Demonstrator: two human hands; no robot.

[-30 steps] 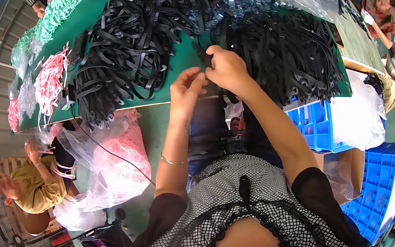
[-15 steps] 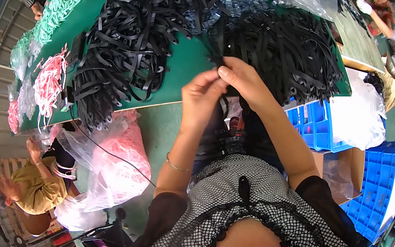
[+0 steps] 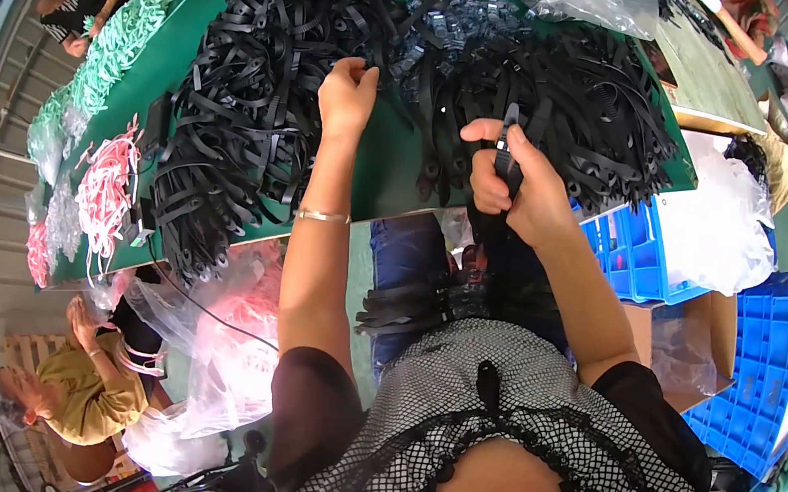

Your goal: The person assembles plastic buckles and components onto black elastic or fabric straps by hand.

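Note:
My right hand (image 3: 523,189) is closed around a black strap (image 3: 509,139), whose end stands up between thumb and forefinger. It is over the table's near edge, in front of the right-hand heap of black straps (image 3: 594,113). Farther left, my left hand (image 3: 346,98) reaches to the edge of a larger heap of black straps (image 3: 269,57). Its fingers are bent in a pinch; what lies between the tips cannot be made out. Small dark clear plastic buckles (image 3: 465,29) are piled between the heaps. More black straps (image 3: 400,312) lie across my lap.
The green table (image 3: 383,179) also carries pink straps (image 3: 106,180) and green straps (image 3: 120,46) on the left. A pink-filled plastic bag (image 3: 242,325) is on the floor. Blue crates (image 3: 631,244) and a cardboard box (image 3: 703,340) stand right. Other people (image 3: 89,374) sit nearby.
My hands were together over the table edge, fingers on a black strap. They have parted: the left has moved forward and left to the heap, the right has shifted right, holding a strap.

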